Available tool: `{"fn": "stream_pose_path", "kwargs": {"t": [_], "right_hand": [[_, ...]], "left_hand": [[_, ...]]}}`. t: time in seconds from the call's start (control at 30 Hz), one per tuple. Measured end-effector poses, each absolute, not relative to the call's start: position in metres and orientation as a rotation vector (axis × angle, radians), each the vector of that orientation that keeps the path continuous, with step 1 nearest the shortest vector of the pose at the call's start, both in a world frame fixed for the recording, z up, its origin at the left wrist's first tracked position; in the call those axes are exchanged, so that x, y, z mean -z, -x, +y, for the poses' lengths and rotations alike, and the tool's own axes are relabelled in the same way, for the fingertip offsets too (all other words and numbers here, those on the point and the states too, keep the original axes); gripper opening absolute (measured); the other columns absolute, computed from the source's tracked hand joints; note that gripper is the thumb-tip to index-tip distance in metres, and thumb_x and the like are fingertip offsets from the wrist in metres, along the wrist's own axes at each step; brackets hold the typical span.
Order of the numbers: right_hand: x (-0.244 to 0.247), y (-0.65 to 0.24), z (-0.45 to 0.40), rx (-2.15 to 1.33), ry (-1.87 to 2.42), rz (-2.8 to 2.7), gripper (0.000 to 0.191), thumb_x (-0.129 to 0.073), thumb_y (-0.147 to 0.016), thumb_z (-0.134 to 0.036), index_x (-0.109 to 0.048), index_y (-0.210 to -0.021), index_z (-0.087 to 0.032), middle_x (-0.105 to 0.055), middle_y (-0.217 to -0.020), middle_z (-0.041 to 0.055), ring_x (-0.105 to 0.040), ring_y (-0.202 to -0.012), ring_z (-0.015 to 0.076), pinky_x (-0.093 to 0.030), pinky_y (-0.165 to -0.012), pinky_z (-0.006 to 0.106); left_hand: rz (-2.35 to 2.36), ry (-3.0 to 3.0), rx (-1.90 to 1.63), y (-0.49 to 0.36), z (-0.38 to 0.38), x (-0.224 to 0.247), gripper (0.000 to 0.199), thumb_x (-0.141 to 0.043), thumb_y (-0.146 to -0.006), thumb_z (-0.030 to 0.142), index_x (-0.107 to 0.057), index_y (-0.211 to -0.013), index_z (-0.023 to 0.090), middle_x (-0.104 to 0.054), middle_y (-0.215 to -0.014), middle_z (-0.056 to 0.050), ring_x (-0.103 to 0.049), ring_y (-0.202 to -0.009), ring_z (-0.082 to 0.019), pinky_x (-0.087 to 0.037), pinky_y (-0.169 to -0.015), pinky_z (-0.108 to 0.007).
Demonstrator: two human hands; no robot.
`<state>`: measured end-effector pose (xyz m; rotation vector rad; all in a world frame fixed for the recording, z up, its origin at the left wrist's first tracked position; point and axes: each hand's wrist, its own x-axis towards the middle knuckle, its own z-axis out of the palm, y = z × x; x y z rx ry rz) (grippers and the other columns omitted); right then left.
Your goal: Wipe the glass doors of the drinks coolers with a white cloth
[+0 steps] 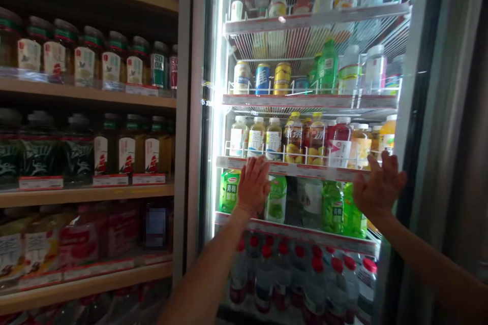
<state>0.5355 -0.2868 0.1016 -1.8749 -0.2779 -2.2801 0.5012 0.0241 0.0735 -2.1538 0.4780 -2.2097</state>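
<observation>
Left hand (253, 183) and right hand (380, 184) are reaching toward the lit drinks cooler (316, 19), right of the wooden shelving (87, 90), both unclenched and outstretched; green drink bottles (333, 209) are standing low inside, near both.

Place: a shop, we judge
Lit cooler (312, 101): centre and right of the frame; we see bottles (316, 137) and cans (282, 78) in rows
Wooden shelves (87, 92): left of the frame, lined with more bottles (84, 61)
Price labels (110, 180): we spot them along shelf edges, left
</observation>
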Motion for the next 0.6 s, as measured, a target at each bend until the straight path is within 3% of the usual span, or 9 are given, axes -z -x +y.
{"fn": "stream_pose_path", "kwargs": {"t": [0.2, 0.3, 0.43, 0.6], "right_hand": [[-0.102, -0.534, -0.282, 2.211, 1.898, -0.237, 0.054, -0.039, -0.079, -0.032, -0.04, -0.13, -0.012, -0.038, -0.138, 0.0193, -0.03, -0.131, 0.0337, -0.022, -0.1, 0.059], [-0.102, -0.534, -0.282, 2.224, 1.897, -0.229, 0.053, -0.039, -0.08, -0.032, -0.041, -0.129, -0.011, -0.038, -0.138, 0.0196, -0.03, -0.131, 0.0328, -0.023, -0.1, 0.057], [-0.102, -0.533, -0.285, 2.263, 1.892, -0.255, 0.052, -0.039, -0.081, -0.034, -0.043, -0.127, -0.011, -0.04, -0.137, 0.0194, -0.032, -0.13, 0.0319, -0.025, -0.1, 0.055], [-0.102, -0.532, -0.284, 2.24, 1.907, -0.239, 0.051, -0.037, -0.083, -0.035, -0.043, -0.127, -0.012, -0.039, -0.138, 0.0187, -0.03, -0.131, 0.0298, -0.023, -0.102, 0.053]], "left_hand": [[-0.033, 2.208, 2.542, -0.494, 0.092, -0.082, 0.056, -0.036, -0.088, 0.031, -0.024, -0.139, 0.009, -0.022, -0.147, -0.019, -0.01, -0.138, -0.026, -0.019, -0.11, -0.048], [0.284, 2.205, 2.457, -0.498, 0.045, -0.08, 0.055, -0.037, -0.088, 0.029, -0.024, -0.139, 0.012, -0.023, -0.147, -0.016, -0.009, -0.138, -0.026, -0.02, -0.11, -0.049], [0.735, 2.169, 2.078, -0.5, -0.015, -0.068, 0.05, -0.041, -0.085, 0.027, -0.035, -0.134, 0.019, -0.036, -0.142, -0.009, -0.014, -0.138, -0.025, -0.026, -0.108, -0.044], [0.589, 2.172, 2.139, -0.493, 0.05, -0.051, 0.054, -0.042, -0.085, 0.026, -0.03, -0.137, 0.019, -0.034, -0.143, -0.01, -0.014, -0.138, -0.023, -0.023, -0.11, -0.042]]}}
